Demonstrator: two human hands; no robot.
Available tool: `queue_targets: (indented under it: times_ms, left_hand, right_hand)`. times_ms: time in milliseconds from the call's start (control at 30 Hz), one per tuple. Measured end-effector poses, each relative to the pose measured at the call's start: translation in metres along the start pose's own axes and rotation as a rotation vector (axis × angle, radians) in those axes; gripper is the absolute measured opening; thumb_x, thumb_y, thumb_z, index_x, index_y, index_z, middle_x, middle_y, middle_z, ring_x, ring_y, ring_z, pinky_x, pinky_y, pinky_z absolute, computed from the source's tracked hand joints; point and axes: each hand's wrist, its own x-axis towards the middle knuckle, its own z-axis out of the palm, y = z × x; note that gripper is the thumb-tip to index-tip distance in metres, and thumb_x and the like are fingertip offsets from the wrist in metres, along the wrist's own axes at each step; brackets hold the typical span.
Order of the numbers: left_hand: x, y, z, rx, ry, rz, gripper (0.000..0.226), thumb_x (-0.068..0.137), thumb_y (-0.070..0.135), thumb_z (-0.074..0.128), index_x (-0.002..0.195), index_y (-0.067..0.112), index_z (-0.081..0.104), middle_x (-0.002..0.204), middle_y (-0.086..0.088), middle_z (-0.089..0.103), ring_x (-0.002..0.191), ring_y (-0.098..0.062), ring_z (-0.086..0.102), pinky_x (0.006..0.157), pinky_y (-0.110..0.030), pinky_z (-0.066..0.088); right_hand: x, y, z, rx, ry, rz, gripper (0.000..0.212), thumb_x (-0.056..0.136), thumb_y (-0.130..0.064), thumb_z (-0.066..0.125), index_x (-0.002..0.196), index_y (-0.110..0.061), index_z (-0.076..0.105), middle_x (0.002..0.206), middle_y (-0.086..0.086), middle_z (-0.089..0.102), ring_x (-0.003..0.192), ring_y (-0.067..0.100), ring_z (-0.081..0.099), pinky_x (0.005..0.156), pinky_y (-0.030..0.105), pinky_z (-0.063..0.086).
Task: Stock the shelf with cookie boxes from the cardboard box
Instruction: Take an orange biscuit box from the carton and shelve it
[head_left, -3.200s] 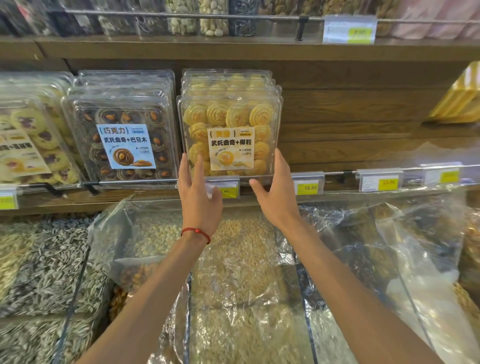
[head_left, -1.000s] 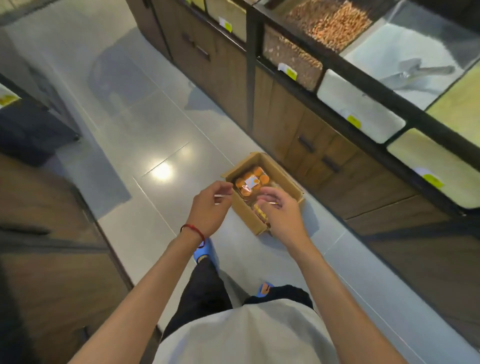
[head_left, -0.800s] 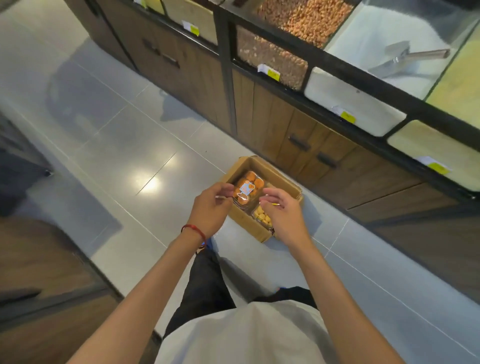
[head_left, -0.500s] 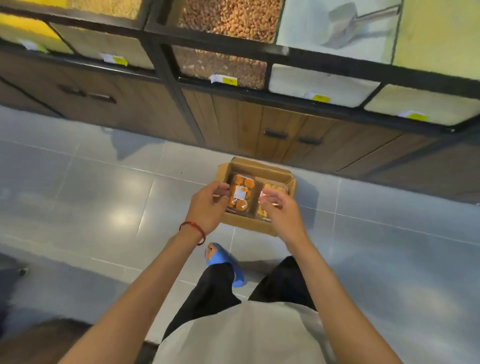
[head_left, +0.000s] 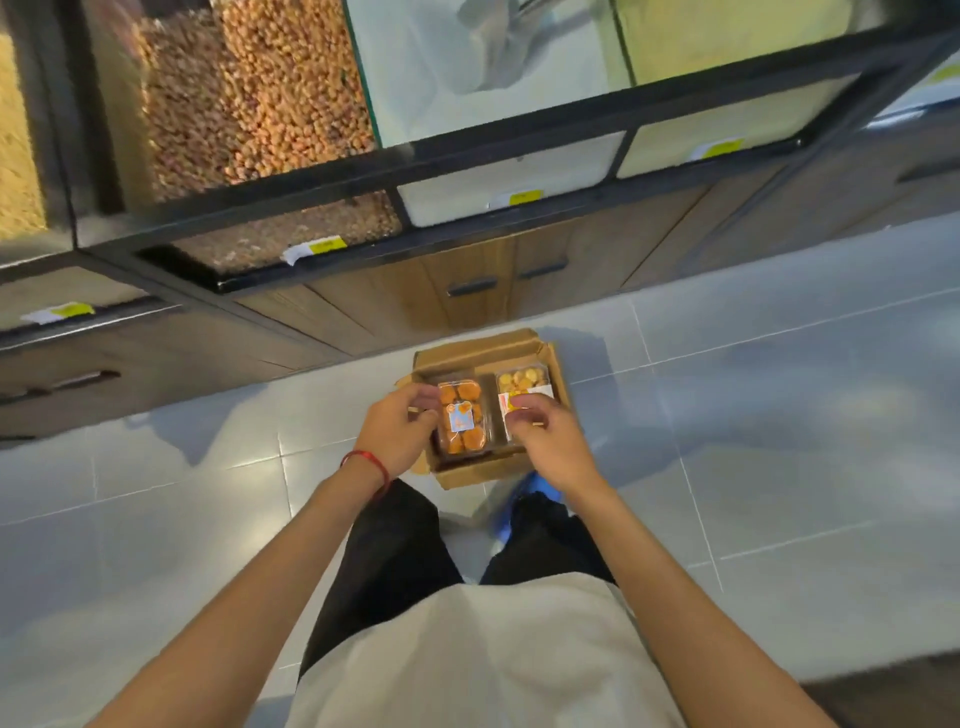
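Note:
An open cardboard box (head_left: 483, 349) sits on the tiled floor in front of the cabinet. Inside lie two clear cookie boxes side by side: one with orange-brown cookies (head_left: 461, 415) on the left and one with pale yellow cookies (head_left: 521, 382) on the right. My left hand (head_left: 395, 436) hovers over the box's left edge, and my right hand (head_left: 550, 441) partly covers the yellow cookie box. Both hands have loosely curled fingers and hold nothing. The shelf is out of view.
Bulk bins of nuts (head_left: 249, 104) and pale goods in a black frame overhang the wooden cabinet doors (head_left: 467, 291) behind the box. A metal scoop (head_left: 493, 47) lies in one bin. My blue shoe (head_left: 540, 486) stands right by the box. Grey floor tiles (head_left: 779, 415) spread around.
I left the yellow cookie boxes on the shelf and turned down to the cardboard box on the floor. The view has swung so the box lies straight ahead, with my hands closer over it.

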Motion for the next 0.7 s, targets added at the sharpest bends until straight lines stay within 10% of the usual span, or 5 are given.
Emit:
queue_targets:
  times_ms: [300, 700]
  left_hand:
    - [0.118, -0.046, -0.022, 0.264, -0.299, 0.023, 0.024, 0.096, 0.014, 0.052, 0.108, 0.025, 0.068, 0.115, -0.002, 0.069, 0.107, -0.021, 0.064, 0.089, -0.021, 0.044]
    - [0.235, -0.147, 0.025, 0.654, -0.664, 0.17, 0.024, 0.09, 0.011, 0.056, 0.11, 0.016, 0.068, 0.109, -0.005, 0.071, 0.099, -0.025, 0.068, 0.091, -0.034, 0.054]
  right_hand:
    - [0.064, 0.026, 0.07, 0.245, 0.326, 0.232, 0.018, 0.088, -0.014, 0.066, 0.105, -0.019, 0.065, 0.098, 0.002, 0.069, 0.107, 0.032, 0.067, 0.097, 0.048, 0.053]
    - [0.128, 0.141, 0.203, 0.586, 0.681, 0.439, 0.027, 0.095, -0.015, 0.06, 0.12, -0.011, 0.068, 0.106, 0.006, 0.073, 0.094, 0.02, 0.065, 0.088, 0.038, 0.053]
